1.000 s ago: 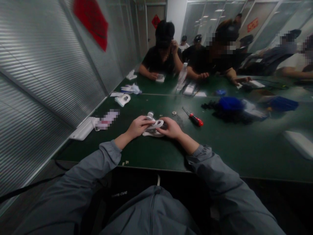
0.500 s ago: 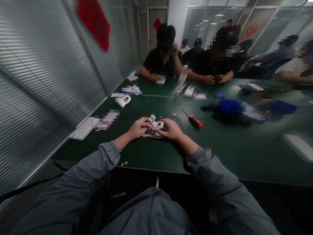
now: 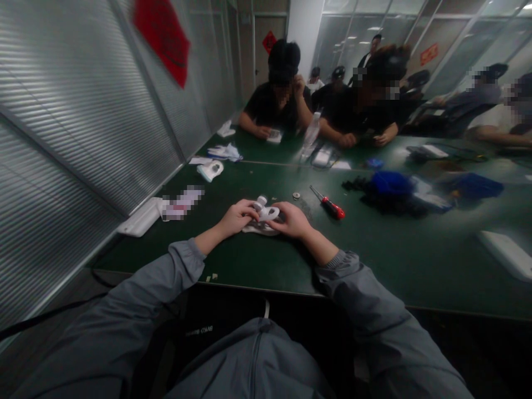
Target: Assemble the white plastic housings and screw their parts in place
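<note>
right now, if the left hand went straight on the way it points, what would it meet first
The white part that the left hand holds; past it, probably the right hand.

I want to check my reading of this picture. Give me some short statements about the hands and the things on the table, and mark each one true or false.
1. The left hand and the right hand both hold the white plastic part. True.
2. The red-handled screwdriver is in the right hand. False: it lies on the green table, to the right of both hands, untouched.
3. A clear bottle stands upright farther along the table. True.
4. The small round ring sits on top of the screwdriver. False: it lies on the table to the left of the screwdriver, apart from it.
5. The person's sleeves are grey. True.
</note>
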Demonstrator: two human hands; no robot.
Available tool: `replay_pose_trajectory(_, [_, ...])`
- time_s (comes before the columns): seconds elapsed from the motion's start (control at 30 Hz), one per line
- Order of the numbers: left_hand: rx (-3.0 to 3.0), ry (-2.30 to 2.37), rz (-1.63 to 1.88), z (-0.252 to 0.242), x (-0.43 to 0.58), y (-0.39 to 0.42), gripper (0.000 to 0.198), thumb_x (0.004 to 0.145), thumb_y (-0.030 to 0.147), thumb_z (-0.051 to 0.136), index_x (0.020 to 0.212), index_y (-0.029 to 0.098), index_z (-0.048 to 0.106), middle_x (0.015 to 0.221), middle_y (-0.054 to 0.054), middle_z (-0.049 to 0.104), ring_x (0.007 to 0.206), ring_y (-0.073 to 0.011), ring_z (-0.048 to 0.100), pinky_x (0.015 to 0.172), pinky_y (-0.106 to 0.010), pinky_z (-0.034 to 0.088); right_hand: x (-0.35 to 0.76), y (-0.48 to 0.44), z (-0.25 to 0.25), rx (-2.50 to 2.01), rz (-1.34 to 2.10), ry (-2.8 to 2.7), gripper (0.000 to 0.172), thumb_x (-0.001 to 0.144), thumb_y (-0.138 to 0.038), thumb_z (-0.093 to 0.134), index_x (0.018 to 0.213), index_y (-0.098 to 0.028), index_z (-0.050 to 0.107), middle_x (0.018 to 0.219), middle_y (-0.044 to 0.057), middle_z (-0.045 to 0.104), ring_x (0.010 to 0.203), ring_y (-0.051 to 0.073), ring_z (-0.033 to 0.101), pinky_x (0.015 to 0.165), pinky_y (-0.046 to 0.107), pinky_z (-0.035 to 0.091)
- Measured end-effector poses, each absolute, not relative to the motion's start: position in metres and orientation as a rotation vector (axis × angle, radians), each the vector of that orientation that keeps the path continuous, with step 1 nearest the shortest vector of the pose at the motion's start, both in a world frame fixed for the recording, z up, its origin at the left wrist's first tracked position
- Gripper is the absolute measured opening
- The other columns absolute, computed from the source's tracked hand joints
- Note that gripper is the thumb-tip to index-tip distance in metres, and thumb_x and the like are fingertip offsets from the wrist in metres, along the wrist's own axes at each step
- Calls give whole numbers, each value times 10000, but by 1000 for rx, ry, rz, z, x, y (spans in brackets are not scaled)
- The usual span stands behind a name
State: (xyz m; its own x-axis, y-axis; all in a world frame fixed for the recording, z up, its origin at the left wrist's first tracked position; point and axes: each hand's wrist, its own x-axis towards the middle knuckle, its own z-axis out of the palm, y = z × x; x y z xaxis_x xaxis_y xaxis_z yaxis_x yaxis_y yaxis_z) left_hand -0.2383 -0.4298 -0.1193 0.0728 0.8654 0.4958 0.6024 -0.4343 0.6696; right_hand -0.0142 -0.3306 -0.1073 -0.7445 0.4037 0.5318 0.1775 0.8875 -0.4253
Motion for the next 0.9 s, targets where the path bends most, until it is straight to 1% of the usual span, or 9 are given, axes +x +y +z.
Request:
replay_pose_trajectory(0.2, [2125, 1487, 1280, -116, -235, -432, 231, 820, 51, 566, 745, 196, 729, 1122, -50, 667, 1122, -205, 583, 1020, -425, 458, -14, -330, -107, -414, 456, -2411, 429, 830, -524, 685, 1083, -179, 650, 1012, 104, 696, 915, 241, 645, 813, 379, 523])
replay_pose_trajectory(0.43, [2171, 1555, 1256, -115, -228, -432, 232, 811, 38, 563, 723, 196, 709, 1137, -40, 644, 1130, -208, 566, 1032, -432, 444, -15, -329, -108, -413, 474, -2410, 425, 820, -511, 701, 1084, -183, 649, 1034, 111, 701, 941, 253, 649, 839, 394, 519])
replay_pose_trajectory(0.7, [2066, 1630, 1243, -110, -220, -435, 226, 810, 29, 545, 717, 183, 680, 1094, -43, 642, 1088, -208, 574, 999, -428, 459, -14, -330, -107, -405, 453, -2410, 422, 826, -512, 694, 1084, -182, 643, 1038, 110, 699, 939, 253, 649, 833, 391, 522])
replay_pose_trajectory(0.9, [2101, 1621, 1205, -109, -222, -436, 219, 815, 48, 545, 722, 191, 683, 1131, -42, 629, 1110, -211, 561, 1023, -437, 445, -14, -329, -107, -415, 446, -2420, 423, 823, -516, 696, 1076, -180, 646, 1025, 107, 699, 931, 251, 646, 831, 388, 519])
